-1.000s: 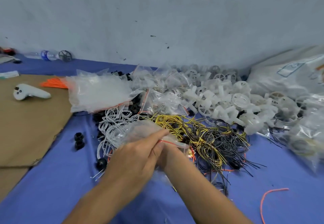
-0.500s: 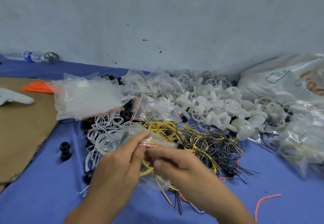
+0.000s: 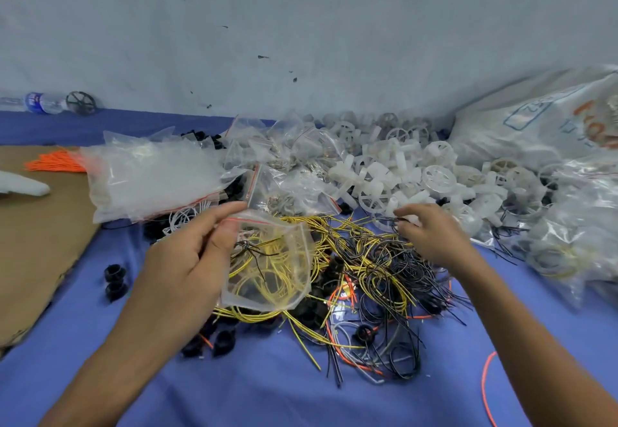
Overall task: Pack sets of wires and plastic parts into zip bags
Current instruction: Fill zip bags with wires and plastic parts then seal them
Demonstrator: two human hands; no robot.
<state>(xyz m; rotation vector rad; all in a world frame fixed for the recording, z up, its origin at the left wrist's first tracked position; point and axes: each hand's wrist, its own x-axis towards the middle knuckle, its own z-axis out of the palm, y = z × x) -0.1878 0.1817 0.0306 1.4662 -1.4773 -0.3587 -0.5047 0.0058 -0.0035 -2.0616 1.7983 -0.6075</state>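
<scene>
Two hands split the work: the left hand (image 3: 187, 259) pinches the small clear zip bag (image 3: 294, 242) of yellow wires (image 3: 267, 281) by its red-striped mouth above the blue tabletop (image 3: 267, 393), and should hold it agape while the right hand (image 3: 431, 236), fingers loosely apart, lifts one white plastic wheel part (image 3: 438, 175).

A pale grey-blue wall (image 3: 301, 25) closes off the rear of the work area, and several small dark specks (image 3: 262, 57) mark its surface. A blue cloth (image 3: 267, 393) covers the work surface. A brown cardboard sheet (image 3: 40, 242) lies flat on the cloth at the left, its near edge ragged. A white moulded object (image 3: 23, 187) rests on the cardboard, cut off by the left frame edge; its type cannot be determined. A clear water bottle (image 3: 36, 102) with a blue label lies on its side against the wall at far left. A large white sack (image 3: 535, 125), printed in blue and orange, slumps at the right rear.
</scene>
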